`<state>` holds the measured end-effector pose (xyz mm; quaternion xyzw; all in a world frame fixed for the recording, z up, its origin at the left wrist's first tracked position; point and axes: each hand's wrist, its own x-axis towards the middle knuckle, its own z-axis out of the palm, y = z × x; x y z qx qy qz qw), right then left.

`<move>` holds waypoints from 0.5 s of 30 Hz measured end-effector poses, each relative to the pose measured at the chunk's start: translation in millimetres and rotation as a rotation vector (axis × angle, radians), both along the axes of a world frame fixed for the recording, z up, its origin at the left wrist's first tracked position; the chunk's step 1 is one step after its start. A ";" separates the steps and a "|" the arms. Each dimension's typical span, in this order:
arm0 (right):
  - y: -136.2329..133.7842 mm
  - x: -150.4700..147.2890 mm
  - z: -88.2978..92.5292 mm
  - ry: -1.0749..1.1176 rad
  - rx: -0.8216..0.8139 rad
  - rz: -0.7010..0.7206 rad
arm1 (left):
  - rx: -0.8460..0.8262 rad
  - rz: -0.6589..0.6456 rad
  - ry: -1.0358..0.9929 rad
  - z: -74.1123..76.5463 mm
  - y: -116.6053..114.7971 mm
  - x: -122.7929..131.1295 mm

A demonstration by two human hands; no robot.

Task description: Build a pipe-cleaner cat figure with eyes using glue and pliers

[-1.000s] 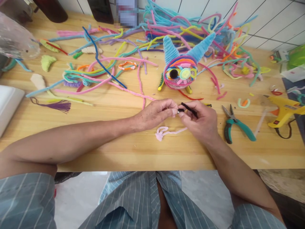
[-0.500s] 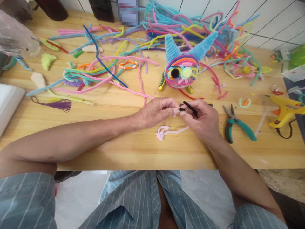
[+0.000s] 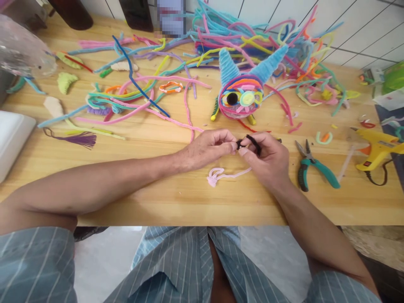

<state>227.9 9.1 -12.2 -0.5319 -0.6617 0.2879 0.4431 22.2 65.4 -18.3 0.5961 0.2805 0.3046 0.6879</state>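
My left hand (image 3: 206,148) and my right hand (image 3: 268,160) meet above the wooden table (image 3: 158,198), both pinched on a short black pipe cleaner (image 3: 251,143). Its left end curls between the fingertips of both hands. Just below the hands a pale pink pipe cleaner (image 3: 225,175) with a looped end lies on the wood. Behind the hands stands a pipe-cleaner figure (image 3: 241,90) with two light blue cones, a striped round face, one black eye and one green spiral eye.
Teal-handled pliers (image 3: 311,166) lie right of my right hand, a yellow glue gun (image 3: 377,147) farther right. Many loose coloured pipe cleaners (image 3: 142,90) cover the back of the table. A purple tassel (image 3: 77,139) and a white box (image 3: 12,136) sit at the left.
The black pipe cleaner's left end has been bent from straight into a small curl between the fingertips. The hands stay in the same place.
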 end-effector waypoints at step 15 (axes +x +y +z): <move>0.3 -4.9 4.7 0.091 -0.173 -0.060 | 0.047 0.061 0.022 -1.8 -0.6 2.3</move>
